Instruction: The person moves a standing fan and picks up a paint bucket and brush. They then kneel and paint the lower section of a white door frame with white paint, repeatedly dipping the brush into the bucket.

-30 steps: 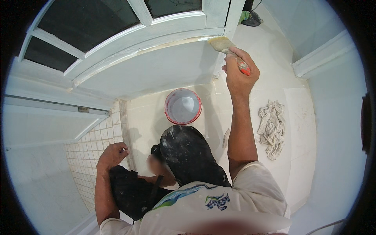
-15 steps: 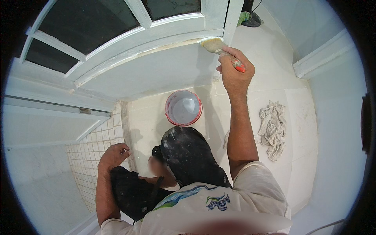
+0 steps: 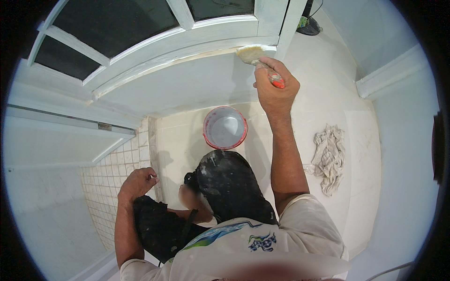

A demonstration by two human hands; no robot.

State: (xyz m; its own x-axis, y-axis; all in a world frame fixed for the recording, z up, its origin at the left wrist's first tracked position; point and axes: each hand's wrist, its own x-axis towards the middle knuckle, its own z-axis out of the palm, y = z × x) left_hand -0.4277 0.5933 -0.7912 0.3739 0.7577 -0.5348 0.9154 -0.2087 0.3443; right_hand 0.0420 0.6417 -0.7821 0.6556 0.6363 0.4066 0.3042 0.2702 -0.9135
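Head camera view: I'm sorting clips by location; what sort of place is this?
Probably a house interior under renovation: white-framed glass panes, square tiles, a paintbrush in the right hand.

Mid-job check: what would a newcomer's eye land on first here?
Probably the red-rimmed bucket, standing on the pale floor just beyond the person's dark-clad knee. Next, the flat paintbrush in the right hand, its bristles at the pale strip below the dark panes. Off to the right, a crumpled whitish cloth lies on the floor.

Bright; soft shadows; edges bowed, corners black.
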